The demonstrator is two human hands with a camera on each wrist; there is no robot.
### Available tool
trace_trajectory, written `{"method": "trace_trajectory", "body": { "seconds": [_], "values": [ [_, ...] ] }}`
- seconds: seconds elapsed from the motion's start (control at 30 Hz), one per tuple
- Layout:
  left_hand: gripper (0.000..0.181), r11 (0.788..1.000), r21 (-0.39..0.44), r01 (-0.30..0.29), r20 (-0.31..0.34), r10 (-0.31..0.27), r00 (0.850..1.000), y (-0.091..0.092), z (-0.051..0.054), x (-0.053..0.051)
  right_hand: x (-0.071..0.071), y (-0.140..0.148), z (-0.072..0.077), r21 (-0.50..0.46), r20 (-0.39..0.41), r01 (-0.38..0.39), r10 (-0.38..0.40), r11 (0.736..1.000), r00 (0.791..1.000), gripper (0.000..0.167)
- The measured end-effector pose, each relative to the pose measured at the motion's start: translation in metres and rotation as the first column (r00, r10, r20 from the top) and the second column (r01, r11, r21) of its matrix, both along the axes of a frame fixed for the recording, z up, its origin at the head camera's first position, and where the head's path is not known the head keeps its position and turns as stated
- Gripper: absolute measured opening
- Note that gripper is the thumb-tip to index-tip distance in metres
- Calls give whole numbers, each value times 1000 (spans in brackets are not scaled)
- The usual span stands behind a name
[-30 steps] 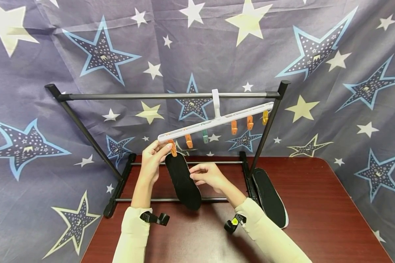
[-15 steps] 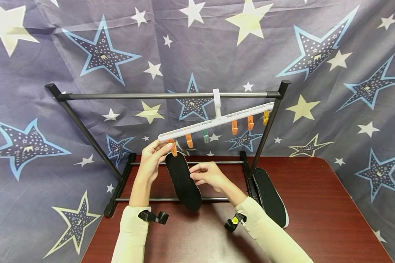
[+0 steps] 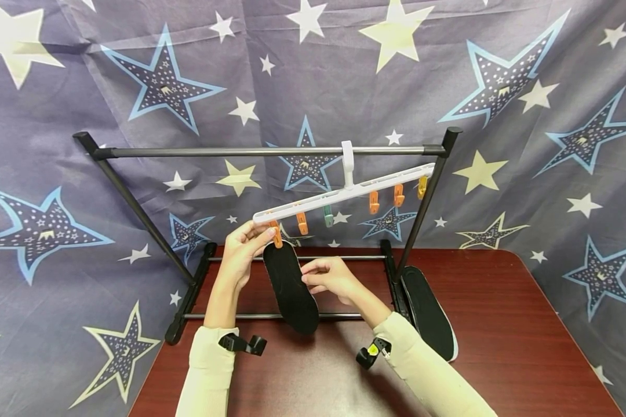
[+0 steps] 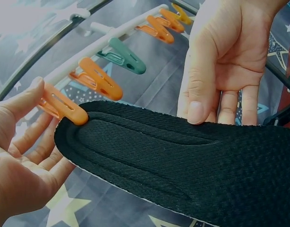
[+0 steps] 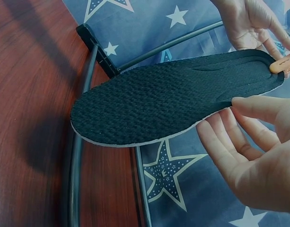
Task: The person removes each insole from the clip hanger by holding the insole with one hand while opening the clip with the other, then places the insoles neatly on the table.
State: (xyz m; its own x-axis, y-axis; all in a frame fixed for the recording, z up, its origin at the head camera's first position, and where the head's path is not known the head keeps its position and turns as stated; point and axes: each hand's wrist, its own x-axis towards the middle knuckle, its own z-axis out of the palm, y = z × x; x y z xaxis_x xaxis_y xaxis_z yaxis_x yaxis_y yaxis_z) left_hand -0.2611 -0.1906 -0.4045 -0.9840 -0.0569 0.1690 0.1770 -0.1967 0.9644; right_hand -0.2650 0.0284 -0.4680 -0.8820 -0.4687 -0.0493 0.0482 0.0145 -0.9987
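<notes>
A black insole hangs slanted below the left end of the white clip hanger. The tip of an orange clothespin lies over the insole's heel edge. My left hand pinches that clothespin, thumb on its near side and fingers behind. Along the insole's side edge, my right hand pinches with the thumb on the black face and the fingers under the pale underside. On the table to the right, a second black insole leans by the rack's foot.
The hanger hooks over the top bar of a black metal rack and tilts down to the left. More clothespins, orange, green and yellow, hang along it. The rack stands on a reddish-brown table before a star-patterned cloth.
The hanger's hook has slid slightly right along the bar, and its left end has shifted a little the same way. Both hands keep their holds almost unmoved.
</notes>
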Motion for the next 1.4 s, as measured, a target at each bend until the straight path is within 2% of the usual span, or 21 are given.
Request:
{"method": "trace_trajectory", "body": {
  "seconds": [0.4, 0.97, 1.17, 1.4],
  "values": [
    [13, 998, -62, -10, -21, 9, 1000, 0, 1, 0, -3, 2, -4, 3, 5, -6, 6, 1000, 1000, 24],
    [14, 998, -43, -37, -63, 35, 997, 7, -1, -1, -3, 4, -5, 3, 6, -26, 26, 1000, 1000, 26],
    [7, 995, -73, -68, -67, 63, 996, 8, -2, -1, -2, 4, -4, 12, 6, -28, 28, 1000, 1000, 27],
    [9, 999, -26, -42, -69, 40, 997, 10, -2, -2, -2, 5, -6, 16, 8, -28, 28, 999, 1000, 27]
  ]
}}
